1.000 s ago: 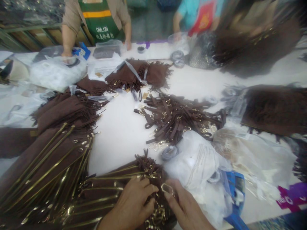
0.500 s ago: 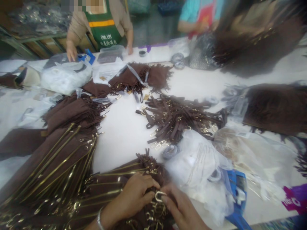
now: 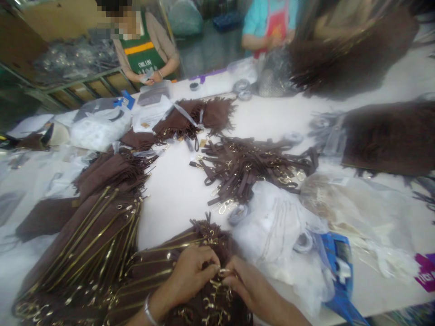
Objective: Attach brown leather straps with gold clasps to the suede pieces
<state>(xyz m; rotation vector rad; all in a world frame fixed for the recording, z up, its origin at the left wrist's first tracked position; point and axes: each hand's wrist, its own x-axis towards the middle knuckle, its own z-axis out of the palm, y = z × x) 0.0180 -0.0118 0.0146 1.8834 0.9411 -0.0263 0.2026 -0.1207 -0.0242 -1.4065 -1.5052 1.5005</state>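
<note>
Bag-making workshop: long white table [image 3: 176,190] heaped with brown zippered pouches [image 3: 84,235], strap pile [image 3: 251,167] (aproned co-workers opposite).

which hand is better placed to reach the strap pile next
Likely the right. Both hands pinch at a gold clasp on the brown pouches, but the right hand sits nearer the strap pile; the left hand is further left.

Brown straps [image 3: 251,167] lie heaped beside white plastic bags [image 3: 275,226] on the table [image 3: 173,190].
</note>
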